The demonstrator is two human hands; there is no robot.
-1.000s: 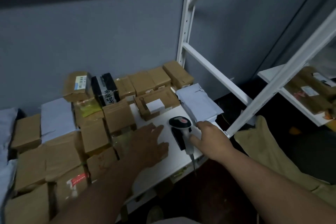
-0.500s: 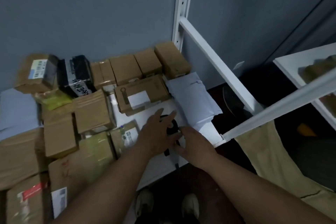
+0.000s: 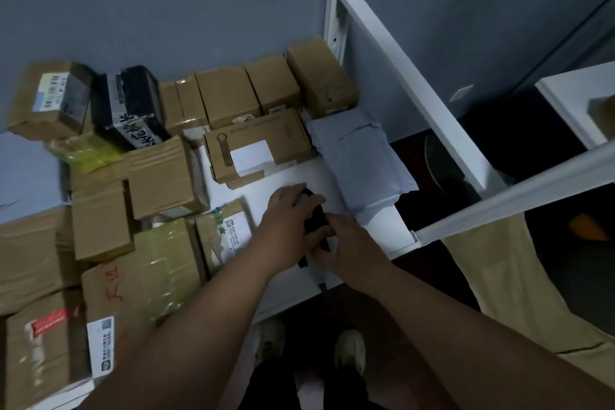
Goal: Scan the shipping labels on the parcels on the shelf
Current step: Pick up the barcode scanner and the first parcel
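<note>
A black handheld scanner [image 3: 315, 222] lies on the white shelf [image 3: 382, 226] near its front edge. My left hand [image 3: 287, 220] covers the scanner's head, fingers curled over it. My right hand [image 3: 349, 248] grips the handle from the right. Several brown cardboard parcels crowd the shelf. One flat box with a white label [image 3: 256, 146] lies just behind the hands. A small parcel with a printed label [image 3: 229, 233] sits left of my left hand. A grey mailer bag [image 3: 359, 160] lies to the right.
A black box [image 3: 128, 110] and a labelled brown box [image 3: 50, 100] lean at the back left. White shelf uprights and rails [image 3: 409, 76] frame the right side. A tan cloth [image 3: 519, 293] hangs at the lower right. My shoes [image 3: 349, 353] show on the dark floor.
The view has tilted down and closer to the shelf. My left hand moved from the bare shelf onto the scanner's head, and my right hand now holds the handle.
</note>
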